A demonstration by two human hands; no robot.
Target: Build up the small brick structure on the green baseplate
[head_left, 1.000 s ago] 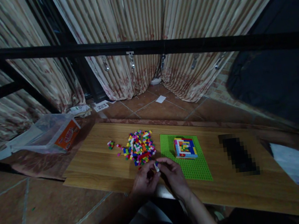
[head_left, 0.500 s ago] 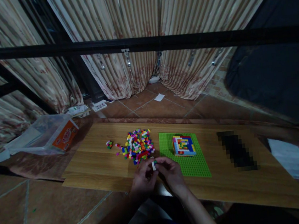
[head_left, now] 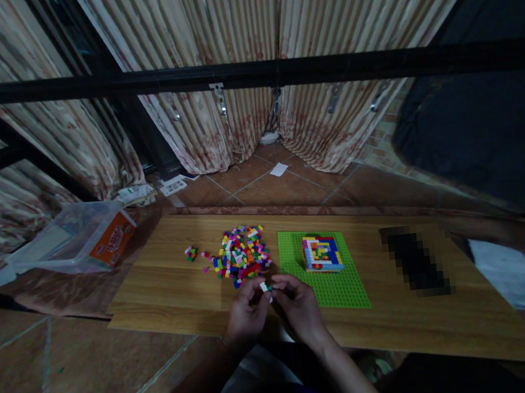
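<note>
Both of my hands meet over the near edge of the wooden table, just below a heap of loose toy bricks (head_left: 240, 253). My left hand (head_left: 245, 313) pinches a white toy brick (head_left: 263, 286). Fingers of my right hand (head_left: 301, 310) close on a small green toy brick (head_left: 269, 288) right against the white one; whether the two are joined I cannot tell. To the right lies a green baseplate (head_left: 343, 294), bearing a low rectangular build of multicoloured bricks (head_left: 322, 254).
A small cluster of bricks (head_left: 190, 253) sits left of the heap. A clear plastic bin (head_left: 74, 238) with an orange label stands beyond the table's left end. On the right are a pixelated dark object (head_left: 417, 261) and white paper (head_left: 515, 276). Curtains (head_left: 237, 130) hang behind a black bar.
The white brick has turned between my fingers and tilted, with more of the green brick showing now. My hands stay in nearly the same place.
</note>
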